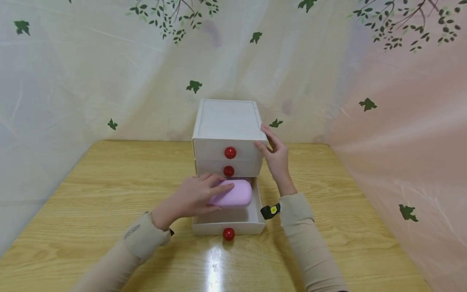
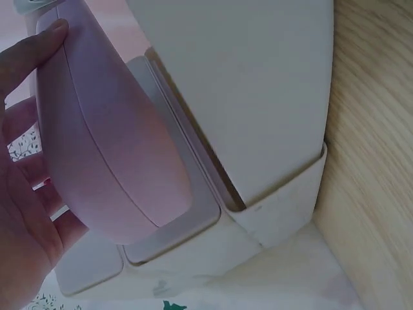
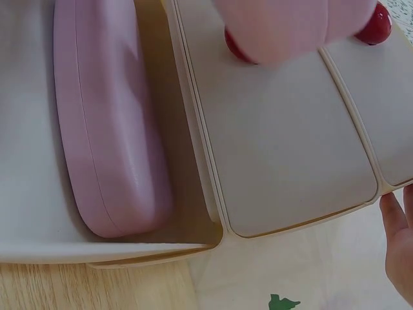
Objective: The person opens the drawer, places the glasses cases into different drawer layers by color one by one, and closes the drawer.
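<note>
My left hand [image 1: 191, 196] grips a pink-lilac glasses case [image 1: 238, 194] with a thin seam, thumb and fingers on opposite sides in the left wrist view. The case hangs above the pulled-out bottom drawer [image 1: 229, 228] of a white drawer box [image 1: 229, 119]. In the right wrist view its blurred end covers part of the upper drawer fronts, while another lilac glasses case [image 3: 106, 123] lies inside the drawer; from the head view this second one is hidden. My right hand [image 1: 277, 158] rests on the box's upper right edge, thumb at the front, fingers along the side.
Red round knobs sit on the drawer fronts, such as the top knob [image 1: 230, 153]. The upper two drawers are closed. The box stands on a wooden table [image 1: 146, 170], before a pale curtain [image 1: 160, 81] printed with leaves. A black wrist device [image 1: 270, 211] shows by the right cuff.
</note>
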{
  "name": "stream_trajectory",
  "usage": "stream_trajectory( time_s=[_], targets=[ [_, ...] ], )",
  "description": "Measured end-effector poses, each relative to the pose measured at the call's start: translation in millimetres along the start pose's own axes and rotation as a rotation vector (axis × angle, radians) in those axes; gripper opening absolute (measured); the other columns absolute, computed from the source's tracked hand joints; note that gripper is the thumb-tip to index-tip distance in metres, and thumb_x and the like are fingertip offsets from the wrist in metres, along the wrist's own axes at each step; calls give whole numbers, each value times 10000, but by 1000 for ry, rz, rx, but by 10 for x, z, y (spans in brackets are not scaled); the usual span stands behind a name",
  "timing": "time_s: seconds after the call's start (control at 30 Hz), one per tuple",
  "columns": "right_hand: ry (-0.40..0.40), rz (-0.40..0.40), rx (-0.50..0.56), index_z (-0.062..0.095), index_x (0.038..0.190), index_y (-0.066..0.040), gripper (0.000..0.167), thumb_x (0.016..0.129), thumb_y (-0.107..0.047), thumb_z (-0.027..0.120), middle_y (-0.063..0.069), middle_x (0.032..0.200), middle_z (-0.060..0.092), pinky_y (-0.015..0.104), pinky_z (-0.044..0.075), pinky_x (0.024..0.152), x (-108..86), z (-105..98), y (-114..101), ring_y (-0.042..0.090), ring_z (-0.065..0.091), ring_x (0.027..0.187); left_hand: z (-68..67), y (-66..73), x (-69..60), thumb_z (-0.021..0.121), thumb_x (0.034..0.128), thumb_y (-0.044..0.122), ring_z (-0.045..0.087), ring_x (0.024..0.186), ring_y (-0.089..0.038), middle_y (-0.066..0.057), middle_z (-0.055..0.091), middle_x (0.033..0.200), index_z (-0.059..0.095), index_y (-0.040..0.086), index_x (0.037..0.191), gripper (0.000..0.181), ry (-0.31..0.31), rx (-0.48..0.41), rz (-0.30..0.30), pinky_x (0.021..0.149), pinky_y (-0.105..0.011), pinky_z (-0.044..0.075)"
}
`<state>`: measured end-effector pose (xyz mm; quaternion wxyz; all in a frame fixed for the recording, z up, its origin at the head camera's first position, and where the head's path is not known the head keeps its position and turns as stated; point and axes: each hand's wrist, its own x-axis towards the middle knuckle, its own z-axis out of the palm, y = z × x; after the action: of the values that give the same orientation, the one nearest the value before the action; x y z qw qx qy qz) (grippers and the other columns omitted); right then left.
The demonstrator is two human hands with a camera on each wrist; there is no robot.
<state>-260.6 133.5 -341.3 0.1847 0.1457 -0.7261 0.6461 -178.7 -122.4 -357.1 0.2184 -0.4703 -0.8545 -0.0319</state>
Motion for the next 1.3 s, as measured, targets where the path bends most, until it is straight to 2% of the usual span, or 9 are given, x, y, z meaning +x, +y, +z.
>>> stream_trajectory(
  time_s=[0.33, 0.6, 0.87, 1.0, 1.3],
  targets=[
    [5, -5, -5, 545, 1383, -145, 505, 904, -222, 685, -33, 1493, 475, 436, 424, 1093, -3, 9, -7, 127, 424, 1393, 117, 57, 101, 786, 746, 492, 623, 982, -186, -40, 648, 1199, 614, 271, 1311, 631, -41, -17, -23, 616, -260, 495],
    [6, 4, 3, 543, 1384, -140, 503, 906, -211, 683, -29, 1496, 471, 435, 422, 1096, -14, 22, -24, 130, 418, 1397, 217, 87, 132, 771, 753, 514, 629, 981, -179, -45, 634, 1235, 602, 280, 1321, 637, -140, -53, -60, 565, -209, 446],
    [12, -4, 27, 545, 1380, -121, 502, 901, -171, 686, -17, 1493, 476, 434, 428, 1089, -18, 25, -23, 129, 426, 1392, 312, 132, 139, 764, 728, 566, 592, 909, -152, -28, 633, 1168, 622, 283, 1296, 650, -177, -2, -52, 618, -242, 466],
    [12, -7, 30, 543, 1381, -116, 502, 902, -168, 684, -15, 1493, 476, 434, 427, 1090, -16, 22, -17, 129, 422, 1394, 331, 167, 145, 748, 730, 583, 582, 858, -136, -25, 630, 1133, 627, 280, 1288, 646, -195, 10, -54, 590, -244, 459],
    [10, -6, 38, 544, 1380, -113, 502, 902, -167, 685, -13, 1495, 474, 429, 424, 1094, -7, 26, -15, 132, 418, 1398, 398, 201, 144, 740, 747, 576, 587, 958, -169, -29, 625, 1171, 612, 291, 1298, 634, -270, 22, -86, 590, -313, 479]
  ],
)
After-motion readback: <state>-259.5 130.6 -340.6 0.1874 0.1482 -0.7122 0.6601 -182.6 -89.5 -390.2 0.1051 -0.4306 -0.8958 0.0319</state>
